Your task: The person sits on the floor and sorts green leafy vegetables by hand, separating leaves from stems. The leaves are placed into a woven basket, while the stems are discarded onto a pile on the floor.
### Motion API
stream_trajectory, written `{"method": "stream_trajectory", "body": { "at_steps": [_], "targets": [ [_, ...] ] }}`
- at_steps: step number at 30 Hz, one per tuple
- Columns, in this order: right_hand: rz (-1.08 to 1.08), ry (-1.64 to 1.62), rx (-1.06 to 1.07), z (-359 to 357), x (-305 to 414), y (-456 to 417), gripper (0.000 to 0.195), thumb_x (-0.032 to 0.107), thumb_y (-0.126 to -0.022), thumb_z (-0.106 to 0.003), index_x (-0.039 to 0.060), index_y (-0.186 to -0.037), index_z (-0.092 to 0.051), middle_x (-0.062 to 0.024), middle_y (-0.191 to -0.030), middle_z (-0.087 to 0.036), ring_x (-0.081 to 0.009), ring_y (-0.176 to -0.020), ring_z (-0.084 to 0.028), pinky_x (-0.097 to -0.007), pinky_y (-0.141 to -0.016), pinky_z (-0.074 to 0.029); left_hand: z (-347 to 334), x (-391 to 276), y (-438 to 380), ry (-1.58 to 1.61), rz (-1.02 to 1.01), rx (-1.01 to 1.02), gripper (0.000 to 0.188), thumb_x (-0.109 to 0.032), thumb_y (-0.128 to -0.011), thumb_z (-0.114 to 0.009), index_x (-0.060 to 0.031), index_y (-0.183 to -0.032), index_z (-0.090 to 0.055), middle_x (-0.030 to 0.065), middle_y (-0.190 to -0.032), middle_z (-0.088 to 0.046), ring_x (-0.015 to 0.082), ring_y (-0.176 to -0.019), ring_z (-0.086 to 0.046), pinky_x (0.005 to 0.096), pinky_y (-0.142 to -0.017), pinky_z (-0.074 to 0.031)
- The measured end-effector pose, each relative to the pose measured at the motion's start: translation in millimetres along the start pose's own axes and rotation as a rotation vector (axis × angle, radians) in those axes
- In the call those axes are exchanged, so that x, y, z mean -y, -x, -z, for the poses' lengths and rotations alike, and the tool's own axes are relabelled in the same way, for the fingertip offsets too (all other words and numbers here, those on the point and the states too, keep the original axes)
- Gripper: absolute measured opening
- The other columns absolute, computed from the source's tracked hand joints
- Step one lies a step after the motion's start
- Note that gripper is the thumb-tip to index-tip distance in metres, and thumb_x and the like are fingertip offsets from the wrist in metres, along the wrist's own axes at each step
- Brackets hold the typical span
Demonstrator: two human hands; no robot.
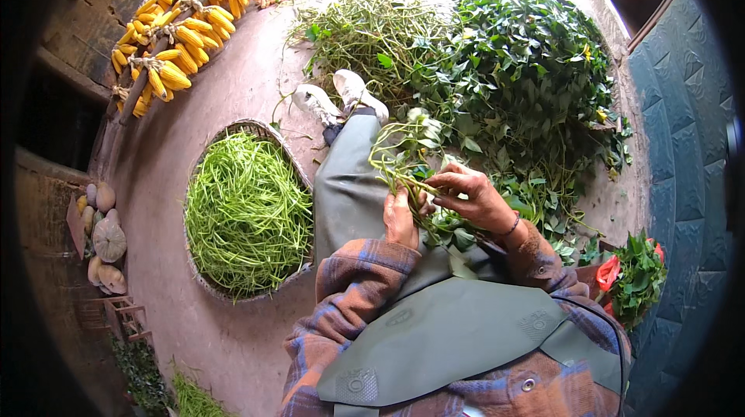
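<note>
Over the lap, my left hand (401, 219) grips a bunch of leafy green vine stems (396, 169), its thumb and fingers pressed around them. Close on its right, my right hand (472, 195) pinches part of the same stems between thumb and fingertips. Leaves from the bunch hang below and beyond both hands, over the grey waterproof apron (349, 184). To the left of my legs a woven basket (195, 268) is heaped with cut green stems (247, 213). Ahead and to the right lies a large pile of leafy vines (524, 67).
A tangle of barer stems (378, 32) lies beyond my shoes. Yellow corn cobs (186, 44) hang from a pole at upper left. Pumpkins (109, 239) rest by the left wall, near a small wooden stool (129, 318). A red bag (608, 273) with greens stands at right.
</note>
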State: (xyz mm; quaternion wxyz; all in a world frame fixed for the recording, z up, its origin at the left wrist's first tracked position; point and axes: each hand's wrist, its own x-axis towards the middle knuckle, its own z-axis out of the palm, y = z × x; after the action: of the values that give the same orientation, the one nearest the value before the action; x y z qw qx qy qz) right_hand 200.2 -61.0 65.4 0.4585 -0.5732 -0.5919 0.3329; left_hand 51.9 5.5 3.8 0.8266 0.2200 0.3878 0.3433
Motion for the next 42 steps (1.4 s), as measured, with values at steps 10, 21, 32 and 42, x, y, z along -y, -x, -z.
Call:
{"method": "stream_trajectory", "body": {
  "at_steps": [10, 21, 32, 42],
  "targets": [
    [-0.033, -0.066, -0.228, -0.4, -28.3, 2.5, 0.012, 0.005, -0.086, -0.068, -0.0035, -0.094, -0.067, -0.0082, -0.078, -0.061, -0.0137, -0.07, -0.056, -0.029, -0.065, -0.047, 7.8, -17.6, 19.3, 0.093, 0.205, 0.188, 0.035, -0.037, -0.102, -0.049, -0.0032, -0.1, -0.057, -0.0028, -0.064, -0.041, 0.0094, -0.052, -0.034, 0.0242, -0.048, -0.031],
    [0.087, -0.01, -0.225, 62.8, -54.0, -6.3, 0.008, 0.005, -0.089, -0.067, -0.0025, -0.089, -0.066, -0.0015, -0.08, -0.059, -0.009, -0.076, -0.054, -0.0252, -0.068, -0.045, 7.3, -66.2, 42.1, -0.187, 0.38, 0.352, 0.028, -0.034, -0.099, -0.055, -0.0105, -0.085, -0.05, -0.0084, -0.058, -0.029, 0.004, -0.047, -0.023, 0.0222, -0.044, -0.021],
    [-0.245, -0.514, -0.561, 46.0, -60.9, 11.6, 0.019, 0.008, -0.092, -0.063, -0.0011, -0.109, -0.064, -0.0026, -0.087, -0.066, -0.0096, -0.076, -0.062, -0.0238, -0.07, -0.051, 46.6, -59.2, 16.2, -0.073, -0.087, 0.172, 0.027, -0.025, -0.097, -0.062, -0.0015, -0.108, -0.065, -0.0068, -0.066, -0.046, 0.0037, -0.056, -0.04, 0.0215, -0.049, -0.032],
    [-0.019, -0.011, -0.239, -23.9, -8.4, 1.8, 0.016, -0.003, -0.09, -0.062, -0.0045, -0.106, -0.066, -0.0049, -0.1, -0.066, -0.0125, -0.094, -0.063, -0.025, -0.082, -0.052, 2.3, -15.9, 20.3, -0.392, -0.168, 0.239, 0.034, -0.031, -0.101, -0.053, -0.0022, -0.117, -0.064, 0.0058, -0.107, -0.068, 0.0145, -0.099, -0.064, 0.0303, -0.088, -0.052]
  ]
}}
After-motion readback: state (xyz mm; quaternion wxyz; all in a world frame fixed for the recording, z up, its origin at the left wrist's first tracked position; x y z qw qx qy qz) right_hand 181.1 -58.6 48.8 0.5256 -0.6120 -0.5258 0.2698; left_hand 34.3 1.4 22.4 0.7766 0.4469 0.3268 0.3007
